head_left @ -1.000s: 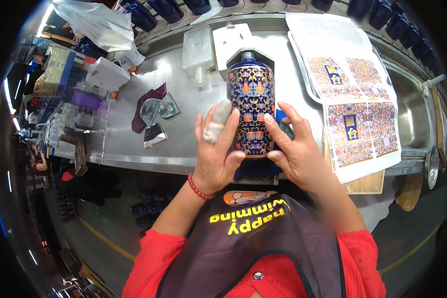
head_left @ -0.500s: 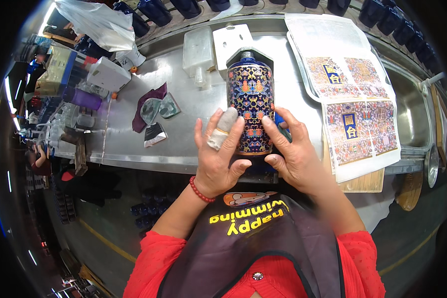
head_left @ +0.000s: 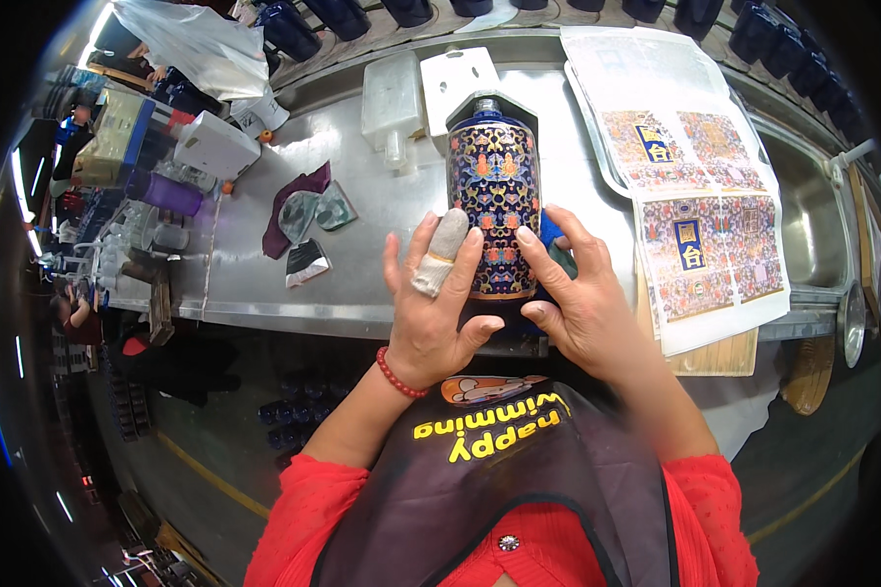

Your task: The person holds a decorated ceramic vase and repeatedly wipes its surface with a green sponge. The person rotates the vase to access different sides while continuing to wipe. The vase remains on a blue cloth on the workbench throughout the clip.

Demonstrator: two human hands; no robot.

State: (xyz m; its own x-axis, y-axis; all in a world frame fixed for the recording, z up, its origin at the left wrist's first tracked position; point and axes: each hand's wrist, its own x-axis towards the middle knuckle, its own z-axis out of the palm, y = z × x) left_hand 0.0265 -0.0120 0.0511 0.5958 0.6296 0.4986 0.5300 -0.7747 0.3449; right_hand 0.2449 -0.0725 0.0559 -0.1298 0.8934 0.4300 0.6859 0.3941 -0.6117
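A dark blue bottle (head_left: 493,210) lies on its back with its silver-threaded neck pointing away from me. A colourful floral decal covers its upper face. My left hand (head_left: 431,303) rests along the bottle's lower left side, fingers stretched out and thumb apart. One of its fingers wears a greyish cloth cover (head_left: 439,256) held by a band. On the opposite side, my right hand (head_left: 579,298) has its fingers spread, and a fingertip touches the decal near the lower right edge. A blue cloth-like piece (head_left: 550,235) shows partly behind that hand.
Printed decal sheets (head_left: 715,235) lie on the right, over a white tray and a wooden board, beside a metal sink (head_left: 814,230). Left on the steel table (head_left: 362,279) are a purple cloth (head_left: 292,210) and a clear bottle-shaped block (head_left: 392,103). Blue bottles (head_left: 406,10) line the back.
The row of blue bottles at the back has shifted to the right. Both hands stay almost in place on the bottle, with only slight finger movement.
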